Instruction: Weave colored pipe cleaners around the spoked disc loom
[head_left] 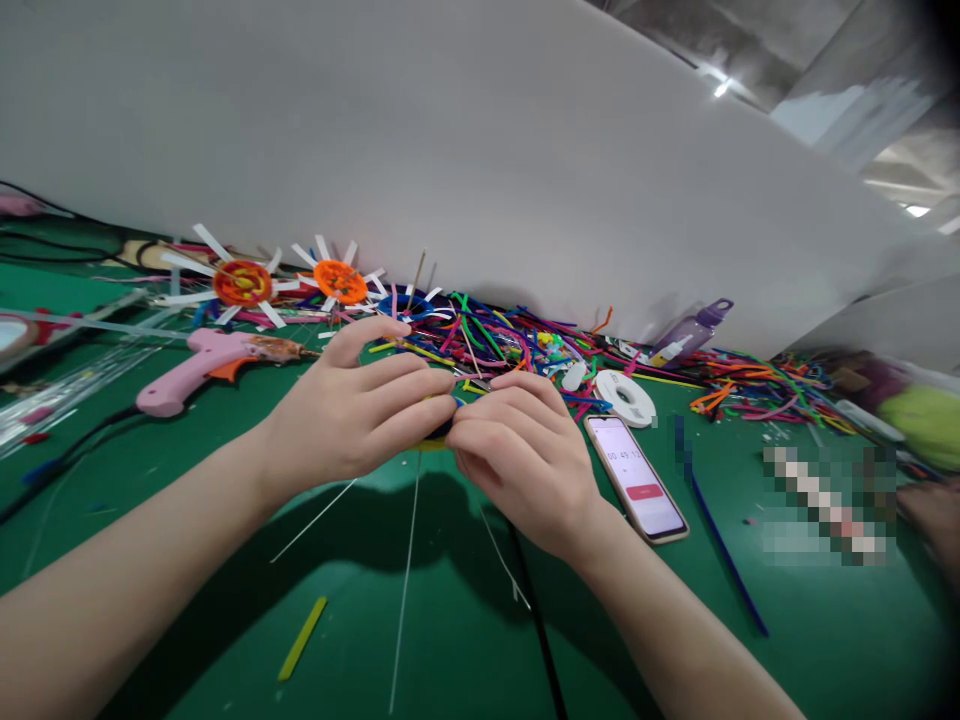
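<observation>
the small craft piece [439, 437] sits between my two hands above the green mat [187, 470], equally close to both. my left hand [352, 415] and right hand [517, 445] meet fingertip to fingertip, fingers closed and pinching it. thin white strips [409, 560] hang straight down from it toward me.

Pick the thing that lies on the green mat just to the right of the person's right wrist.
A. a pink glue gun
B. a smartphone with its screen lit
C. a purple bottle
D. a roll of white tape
B: the smartphone lies flat, screen lit, right beside the right hand; the pink glue gun is off to the left, and the purple bottle and white tape roll lie farther back.
</observation>
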